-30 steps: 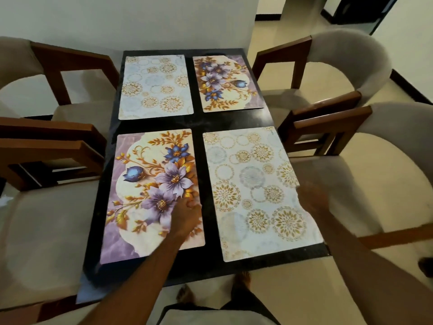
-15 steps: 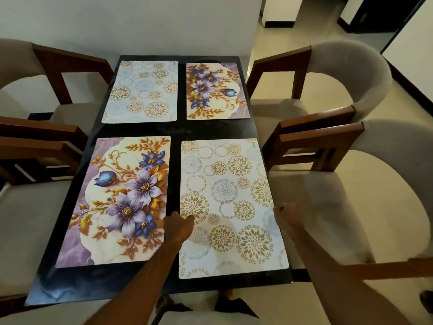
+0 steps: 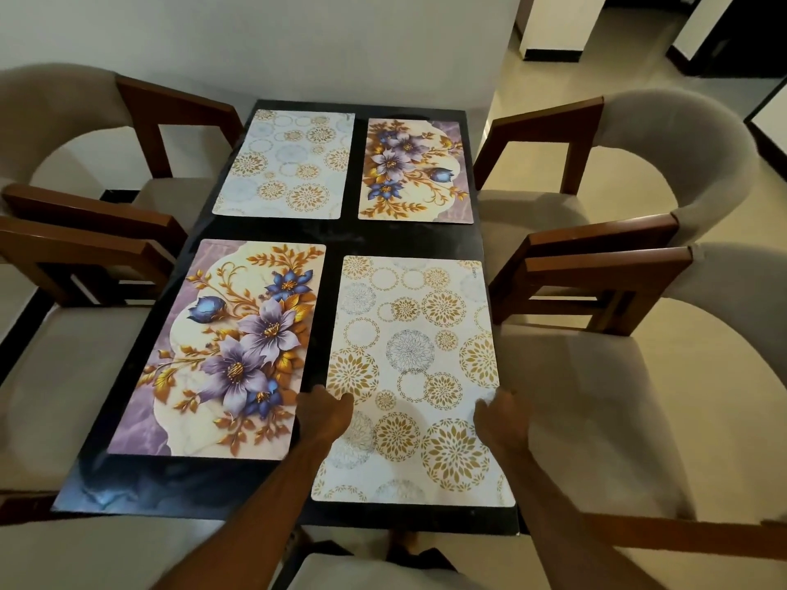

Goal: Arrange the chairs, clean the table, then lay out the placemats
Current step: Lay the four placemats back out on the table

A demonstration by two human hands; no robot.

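Note:
Four placemats lie on the black table (image 3: pixel 336 234). The near right placemat (image 3: pixel 411 351) is white with gold circles. My left hand (image 3: pixel 326 413) grips its left edge and my right hand (image 3: pixel 502 419) grips its right edge, with both forearms reaching over the table's near edge. Beside it, at the near left, lies a purple floral placemat (image 3: pixel 230 347). At the far left is a second gold-circle placemat (image 3: pixel 289 163), and at the far right a second floral placemat (image 3: pixel 415 172).
Two padded wooden chairs stand along the left side (image 3: pixel 64 121) (image 3: pixel 68 376) and two along the right (image 3: pixel 664 138) (image 3: pixel 639 398), all close to the table. A white wall (image 3: pixel 298 44) backs the table's far end. Tiled floor (image 3: pixel 532 78) opens at the far right.
My left hand left the floral placemat for the gold-circle placemat's left edge, and my right hand closed on its right edge. That placemat now lies straighter. The view has shifted.

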